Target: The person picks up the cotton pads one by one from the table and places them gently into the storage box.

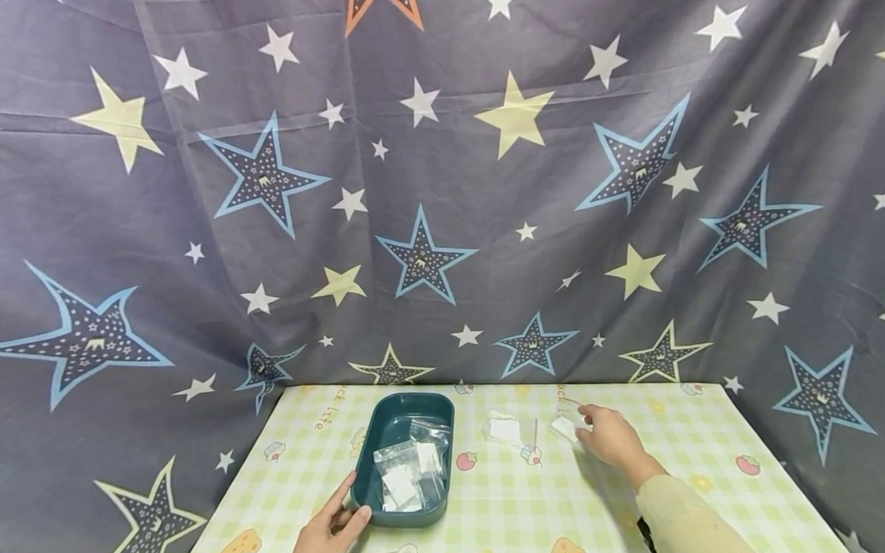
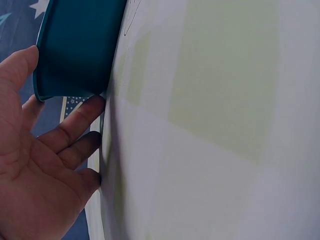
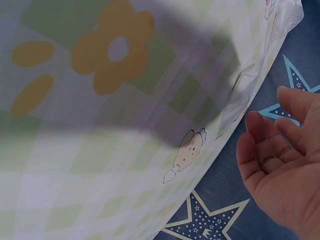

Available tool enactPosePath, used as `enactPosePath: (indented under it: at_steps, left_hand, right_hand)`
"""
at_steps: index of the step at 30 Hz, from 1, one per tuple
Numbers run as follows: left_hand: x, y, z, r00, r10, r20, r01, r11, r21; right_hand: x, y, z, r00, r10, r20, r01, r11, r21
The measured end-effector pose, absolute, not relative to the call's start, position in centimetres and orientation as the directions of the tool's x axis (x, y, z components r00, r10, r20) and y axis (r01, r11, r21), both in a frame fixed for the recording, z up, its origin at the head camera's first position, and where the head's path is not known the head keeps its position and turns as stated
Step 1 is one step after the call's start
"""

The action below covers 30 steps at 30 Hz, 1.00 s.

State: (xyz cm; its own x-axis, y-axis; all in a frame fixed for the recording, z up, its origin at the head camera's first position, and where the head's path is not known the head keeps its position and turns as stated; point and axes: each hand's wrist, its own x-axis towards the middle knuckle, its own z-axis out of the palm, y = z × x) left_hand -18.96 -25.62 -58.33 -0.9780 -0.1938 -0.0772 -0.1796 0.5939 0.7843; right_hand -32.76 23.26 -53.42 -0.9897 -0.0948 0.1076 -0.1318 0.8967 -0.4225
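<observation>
My left hand (image 1: 327, 533) holds the near left corner of a dark teal plastic bin (image 1: 410, 519), thumb at the rim. In the left wrist view the other fingers of the left hand (image 2: 45, 150) spread beside the bin (image 2: 75, 55), low by the tabletop. Inside the bin lie several clear zip bags (image 1: 402, 472) with white contents. My right hand (image 1: 612, 441) is at a small clear bag (image 1: 565, 425) with a white piece in it. In the right wrist view the right hand's (image 3: 280, 155) loosely bent fingers stand apart from clear plastic (image 3: 240, 95) on the table.
Another clear bag (image 1: 505, 428) with a white piece lies flat between the bin and my right hand. A green and white checked cloth (image 1: 500, 507) with cartoon prints covers the table. Behind the table's far edge hangs a grey star-patterned curtain (image 1: 452, 167).
</observation>
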Motion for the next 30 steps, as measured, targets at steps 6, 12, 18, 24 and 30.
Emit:
enactPosePath:
  at_steps: [6,12,18,24,30]
  left_hand:
    - [-18.9,-25.57,-58.3,-0.978,-0.191,-0.08,-0.18,0.599,0.78]
    - [-18.94,-25.49,-58.13,-0.979,-0.184,-0.088,-0.183,0.604,0.776]
    - [-18.94,-25.42,-58.04,-0.978,-0.19,-0.091,-0.189,0.597,0.779]
    - [-18.93,-25.47,-58.21,-0.978,-0.194,-0.08,-0.183,0.599,0.78]
    - [-18.94,-25.52,-58.24,-0.979,-0.19,-0.076,-0.178,0.606,0.776]
  right_hand:
    - [-32.65,23.28,-53.4,-0.99,-0.096,0.101,-0.13,0.897,-0.422]
    - [-32.66,23.13,-53.44,-0.99,-0.099,0.098,-0.132,0.898,-0.42]
    - [-32.66,22.9,-53.42,-0.989,-0.103,0.102,-0.137,0.896,-0.421]
    - [-32.57,22.82,-53.42,-0.989,-0.106,0.099,-0.138,0.897,-0.421]
    - [-32.48,22.81,-53.38,-0.99,-0.108,0.092,-0.137,0.897,-0.421]
